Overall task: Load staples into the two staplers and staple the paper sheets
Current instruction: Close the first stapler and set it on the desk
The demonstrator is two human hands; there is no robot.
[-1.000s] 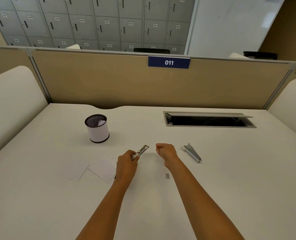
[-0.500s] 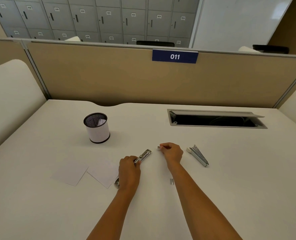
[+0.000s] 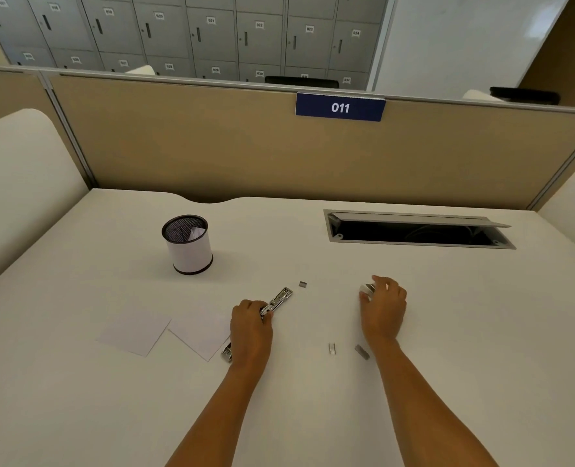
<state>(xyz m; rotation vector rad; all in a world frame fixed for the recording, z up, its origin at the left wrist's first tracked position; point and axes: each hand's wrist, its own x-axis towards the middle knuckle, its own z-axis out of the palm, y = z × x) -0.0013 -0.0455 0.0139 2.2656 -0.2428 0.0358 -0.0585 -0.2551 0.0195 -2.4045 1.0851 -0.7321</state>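
Stapler (image 3: 277,302) beside loose staples (image 3: 302,284)

A person's left hand (image 3: 251,326) grips an opened silver metal stapler (image 3: 277,302) lying on a white desk (image 3: 447,332). The right hand (image 3: 383,306) covers a second silver stapler (image 3: 367,288). Small grey staple strips (image 3: 362,352) lie between the forearms; two white paper sheets (image 3: 134,332) sit left.
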